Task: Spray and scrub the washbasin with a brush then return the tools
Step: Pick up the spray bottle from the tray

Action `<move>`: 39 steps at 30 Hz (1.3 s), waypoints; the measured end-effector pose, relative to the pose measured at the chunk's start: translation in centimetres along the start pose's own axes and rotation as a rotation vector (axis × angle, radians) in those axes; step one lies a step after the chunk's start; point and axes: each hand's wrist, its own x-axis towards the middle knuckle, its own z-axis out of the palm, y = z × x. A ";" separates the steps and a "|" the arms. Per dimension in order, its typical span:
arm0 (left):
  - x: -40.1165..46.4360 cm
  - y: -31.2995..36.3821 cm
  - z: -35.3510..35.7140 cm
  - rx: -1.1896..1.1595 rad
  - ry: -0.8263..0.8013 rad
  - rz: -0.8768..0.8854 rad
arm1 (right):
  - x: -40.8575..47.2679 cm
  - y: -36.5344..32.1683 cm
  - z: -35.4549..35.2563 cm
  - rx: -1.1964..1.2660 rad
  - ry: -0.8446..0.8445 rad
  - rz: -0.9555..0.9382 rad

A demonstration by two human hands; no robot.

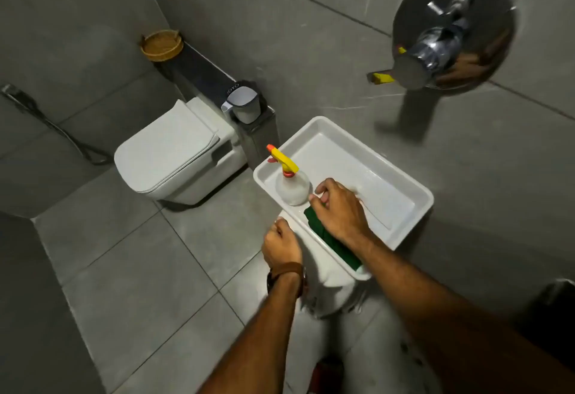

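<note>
A white rectangular washbasin [373, 160] stands on a pedestal at the centre. A clear spray bottle [292, 190] with a yellow and orange trigger head stands upright inside its near left corner. A green brush [333, 242] lies along the basin's near rim. My right hand [339, 210] rests on top of the brush, fingers curled over its far end beside the bottle. My left hand [281, 246] is a closed fist pressed against the basin's outer front wall, empty, with a brown strap on the wrist.
A white toilet [168, 151] with its lid down stands to the left. A grey mug [245, 104] and a woven basket [161, 45] sit on the ledge behind it. A chrome tap with a round plate [451, 29] is on the wall above the basin. A dark bin [553, 300] is at right.
</note>
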 end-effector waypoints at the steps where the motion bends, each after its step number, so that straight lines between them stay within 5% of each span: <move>1: 0.6 -0.7 0.8 -0.026 -0.009 -0.010 | 1.3 0.0 1.2 0.104 0.014 0.035; 5: 1.6 -3.4 3.9 -0.136 -0.102 -0.075 | 6.0 -0.8 4.8 0.283 0.001 0.120; 17: 2.5 -3.8 6.1 -0.176 -0.182 -0.161 | 10.9 -0.5 9.4 0.107 -0.177 -0.092; 25: 0.6 1.3 4.9 -0.185 0.031 -0.011 | 5.9 -1.8 2.6 0.402 -0.046 0.010; 31: -4.8 6.6 3.4 -0.443 -0.253 -0.125 | 0.4 -2.7 -4.3 0.651 0.091 0.024; 39: -15.4 8.5 3.3 -0.343 -0.465 -0.012 | -8.1 -0.7 -15.2 0.666 0.303 0.007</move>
